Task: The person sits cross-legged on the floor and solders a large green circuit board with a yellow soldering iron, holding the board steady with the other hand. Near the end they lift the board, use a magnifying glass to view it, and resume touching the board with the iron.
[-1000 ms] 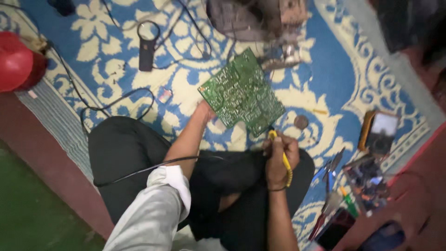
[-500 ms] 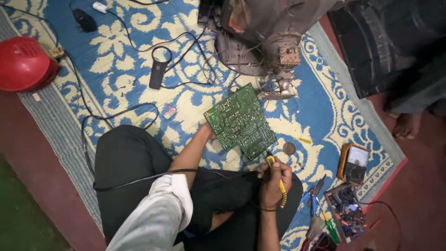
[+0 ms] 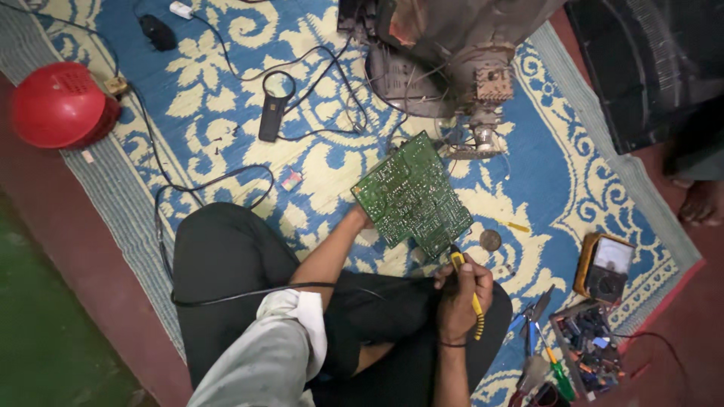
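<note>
**Blue-and-cream mat, board tilted above the lap**

Patterned floor mat (image 3: pixel 226 113) spread below, with a dismantled picture-tube set (image 3: pixel 452 53) at the far edge; green circuit board (image 3: pixel 411 197) raised just ahead of the crossed legs, long axis slanting from upper left down to lower right. Left hand (image 3: pixel 360 218) mostly hidden behind the board's near-left edge, grip not clear to tell; right hand (image 3: pixel 460 290) closed in a fist around a yellow-handled soldering iron (image 3: pixel 467 290), tip pointing up and touching or almost touching the board's lower right corner. Right hand nearer to that corner; yellow multimeter (image 3: pixel 603 265) and small parts tray (image 3: pixel 588 350) lying to the right.
</note>
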The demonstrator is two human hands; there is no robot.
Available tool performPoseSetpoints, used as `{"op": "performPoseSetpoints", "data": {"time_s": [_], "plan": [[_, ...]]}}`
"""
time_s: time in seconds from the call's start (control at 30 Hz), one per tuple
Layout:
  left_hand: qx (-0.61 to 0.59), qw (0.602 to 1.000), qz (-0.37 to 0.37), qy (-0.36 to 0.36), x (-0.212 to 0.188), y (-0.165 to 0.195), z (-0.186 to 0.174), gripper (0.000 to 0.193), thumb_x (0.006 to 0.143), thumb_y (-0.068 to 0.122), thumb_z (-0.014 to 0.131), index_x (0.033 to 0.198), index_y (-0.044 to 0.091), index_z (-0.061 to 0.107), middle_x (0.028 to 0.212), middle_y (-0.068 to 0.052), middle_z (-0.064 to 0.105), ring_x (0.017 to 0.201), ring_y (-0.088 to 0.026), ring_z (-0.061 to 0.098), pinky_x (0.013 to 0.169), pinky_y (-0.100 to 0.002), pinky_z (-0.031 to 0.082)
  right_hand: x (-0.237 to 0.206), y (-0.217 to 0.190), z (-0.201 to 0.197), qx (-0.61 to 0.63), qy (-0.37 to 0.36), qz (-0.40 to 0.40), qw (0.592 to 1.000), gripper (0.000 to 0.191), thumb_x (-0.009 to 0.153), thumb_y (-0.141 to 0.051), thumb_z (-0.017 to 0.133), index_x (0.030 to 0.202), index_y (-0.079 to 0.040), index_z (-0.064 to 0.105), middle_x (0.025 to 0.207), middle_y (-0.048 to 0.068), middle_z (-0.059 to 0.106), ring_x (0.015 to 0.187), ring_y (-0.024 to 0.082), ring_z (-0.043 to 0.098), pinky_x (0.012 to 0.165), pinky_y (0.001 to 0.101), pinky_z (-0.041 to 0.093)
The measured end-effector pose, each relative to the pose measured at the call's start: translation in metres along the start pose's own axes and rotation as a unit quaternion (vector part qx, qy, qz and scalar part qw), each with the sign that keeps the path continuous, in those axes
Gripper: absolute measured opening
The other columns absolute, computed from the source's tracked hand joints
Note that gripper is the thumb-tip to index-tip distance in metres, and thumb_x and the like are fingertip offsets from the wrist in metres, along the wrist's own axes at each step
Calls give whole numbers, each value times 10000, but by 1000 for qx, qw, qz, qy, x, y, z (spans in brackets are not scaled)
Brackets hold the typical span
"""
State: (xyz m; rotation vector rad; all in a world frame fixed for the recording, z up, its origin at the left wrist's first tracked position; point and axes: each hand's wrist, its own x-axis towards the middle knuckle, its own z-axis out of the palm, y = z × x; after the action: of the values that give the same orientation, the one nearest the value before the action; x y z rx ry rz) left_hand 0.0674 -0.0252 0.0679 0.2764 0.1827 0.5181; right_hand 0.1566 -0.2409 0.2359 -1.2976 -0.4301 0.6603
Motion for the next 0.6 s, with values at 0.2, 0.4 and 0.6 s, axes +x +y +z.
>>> {"op": "performPoseSetpoints", "data": {"time_s": [0.2, 0.4, 0.6], "plan": [[46, 998, -14, 36, -1, 6, 9, 515, 1104, 308, 357, 1594, 151, 360, 1577, -80, 485, 1350, -234, 562, 1132, -459, 479, 0, -6, 1, 4, -9, -4, 1000, 197, 1076, -162, 559, 1187, -1, 569, 867, 136, 653, 699, 194, 617, 601, 297, 492], [-97, 995, -11, 22, -12, -6, -11, 530, 1105, 370, 365, 1573, 125, 408, 1557, -87, 510, 1357, -275, 559, 1148, -462, 484, -7, -8, -3, -94, 12, -39, 995, 195, 1076, -197, 582, 1136, -12, 577, 915, 125, 629, 716, 172, 614, 618, 312, 513], [-91, 980, -60, 167, -18, -5, -18, 508, 1088, 417, 438, 1375, 24, 582, 1324, -185, 651, 1143, -345, 678, 996, -544, 599, -10, -2, -13, -35, -8, -6, 999, 206, 1107, -200, 555, 1189, -10, 555, 828, 120, 626, 658, 161, 565, 611, 296, 475]]}}
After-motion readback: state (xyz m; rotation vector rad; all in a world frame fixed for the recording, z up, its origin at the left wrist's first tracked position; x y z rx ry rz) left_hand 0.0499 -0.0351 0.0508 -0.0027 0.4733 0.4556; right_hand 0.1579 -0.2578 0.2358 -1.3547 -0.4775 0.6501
